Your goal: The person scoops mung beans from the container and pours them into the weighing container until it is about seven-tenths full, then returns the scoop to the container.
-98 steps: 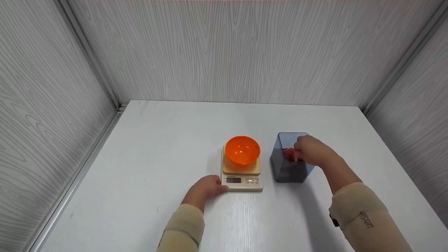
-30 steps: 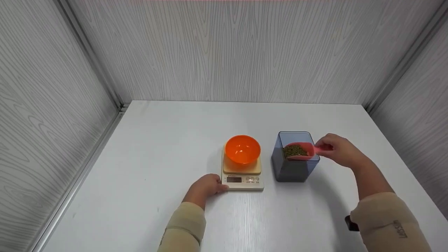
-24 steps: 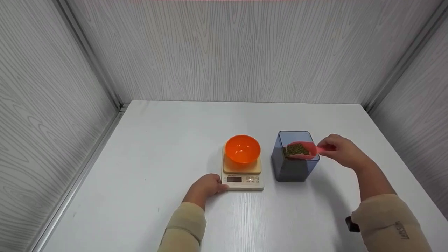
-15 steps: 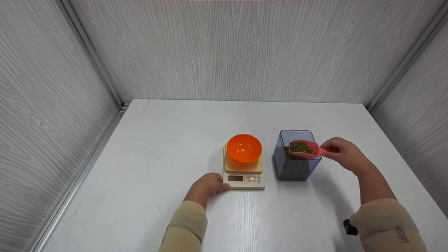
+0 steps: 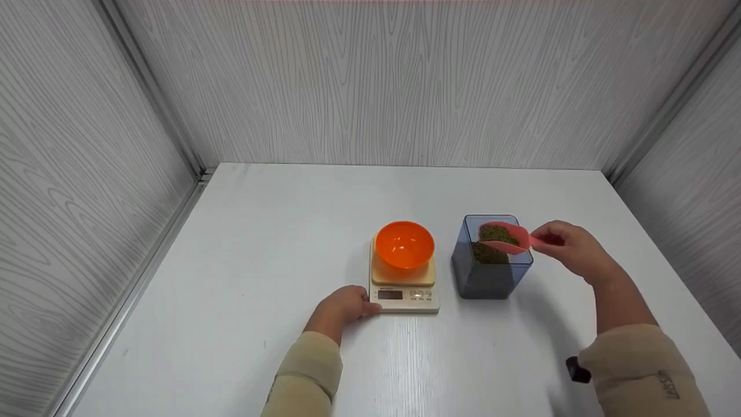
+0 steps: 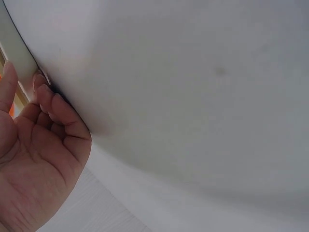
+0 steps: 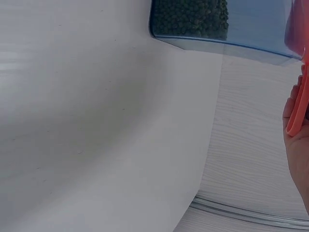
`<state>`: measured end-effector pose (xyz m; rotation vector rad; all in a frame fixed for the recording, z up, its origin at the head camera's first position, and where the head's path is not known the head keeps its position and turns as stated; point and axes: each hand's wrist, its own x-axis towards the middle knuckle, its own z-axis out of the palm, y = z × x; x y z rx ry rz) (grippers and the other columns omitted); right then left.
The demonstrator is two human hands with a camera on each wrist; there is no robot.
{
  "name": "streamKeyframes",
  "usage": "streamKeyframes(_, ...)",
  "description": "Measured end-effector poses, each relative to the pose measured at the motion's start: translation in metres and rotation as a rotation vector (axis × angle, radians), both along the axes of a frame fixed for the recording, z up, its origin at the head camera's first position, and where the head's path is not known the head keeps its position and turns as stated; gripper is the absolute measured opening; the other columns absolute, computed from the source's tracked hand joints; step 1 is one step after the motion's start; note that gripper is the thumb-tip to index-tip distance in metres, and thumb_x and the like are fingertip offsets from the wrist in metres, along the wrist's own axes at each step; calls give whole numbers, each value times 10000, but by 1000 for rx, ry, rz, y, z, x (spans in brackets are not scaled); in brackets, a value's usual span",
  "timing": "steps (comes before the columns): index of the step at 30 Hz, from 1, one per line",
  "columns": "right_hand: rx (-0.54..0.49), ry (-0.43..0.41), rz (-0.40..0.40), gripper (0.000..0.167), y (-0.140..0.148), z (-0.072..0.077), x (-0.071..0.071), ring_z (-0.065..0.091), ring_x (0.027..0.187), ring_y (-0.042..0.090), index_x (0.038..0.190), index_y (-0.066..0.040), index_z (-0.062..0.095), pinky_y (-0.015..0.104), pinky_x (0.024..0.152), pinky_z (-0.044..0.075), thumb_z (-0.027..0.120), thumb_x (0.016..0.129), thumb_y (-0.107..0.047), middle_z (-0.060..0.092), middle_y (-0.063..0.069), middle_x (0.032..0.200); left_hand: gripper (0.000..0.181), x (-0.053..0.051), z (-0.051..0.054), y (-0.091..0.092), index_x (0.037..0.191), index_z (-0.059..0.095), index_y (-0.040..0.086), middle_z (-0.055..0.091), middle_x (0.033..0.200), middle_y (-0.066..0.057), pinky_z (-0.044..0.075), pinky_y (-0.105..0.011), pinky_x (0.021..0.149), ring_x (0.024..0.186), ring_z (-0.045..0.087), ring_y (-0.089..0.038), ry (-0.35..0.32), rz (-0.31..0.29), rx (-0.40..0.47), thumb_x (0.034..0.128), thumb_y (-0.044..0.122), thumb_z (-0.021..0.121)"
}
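Observation:
In the head view my right hand (image 5: 570,249) pinches the handle of a red scoop (image 5: 518,236) at the mouth of a clear bluish container (image 5: 486,284). Small green beans (image 5: 496,233) lie in the scoop, and more beans (image 5: 489,253) show in the container below it. The right wrist view catches the scoop's handle (image 7: 297,108) against my palm. To the left, an orange bowl (image 5: 405,246) sits on a kitchen scale (image 5: 408,306). My left hand (image 5: 347,304) grips the scale's near left corner, its fingers curled at the edge in the left wrist view.
All of this stands on a white table (image 5: 278,231). Pale wood-grain panels close it in at the back (image 5: 376,87), the left and the right. A narrow gap separates scale and container.
My right hand, earlier down inside the container, has drawn back to the right. The scoop now carries beans and has risen slightly over the last second. My left hand stays at the scale.

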<state>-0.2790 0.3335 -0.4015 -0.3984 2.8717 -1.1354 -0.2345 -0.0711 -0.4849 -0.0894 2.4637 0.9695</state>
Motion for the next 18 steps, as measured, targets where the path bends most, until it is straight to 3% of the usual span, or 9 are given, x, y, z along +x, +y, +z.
streamKeyframes(5, -4, 11, 2, 279, -8, 9, -2, 489, 859, 209, 1057, -77, 604, 209, 696, 453, 595, 886, -299, 552, 78, 982, 287, 0, 0, 0, 873, 578, 97, 543, 764, -41, 397, -353, 724, 753, 496, -200, -38, 22, 37, 845, 380, 620)
streamKeyframes(12, -8, 16, 22, 262, -33, 18, -9, 481, 874, 224, 1064, -86, 597, 219, 704, 456, 588, 893, -284, 540, 69, 1002, 281, -2, -3, 3, 817, 562, 105, 503, 739, -30, 399, -353, 721, 748, 484, -198, 9, -3, -38, 869, 380, 588)
streamKeyframes(18, 1, -1, 49, 253, -57, 24, -14, 476, 891, 236, 1063, -104, 594, 298, 737, 453, 592, 890, -288, 539, 66, 1022, 269, -1, -2, 4, 815, 577, 111, 516, 745, -38, 406, -368, 733, 750, 488, -209, 18, 11, -54, 855, 375, 609)
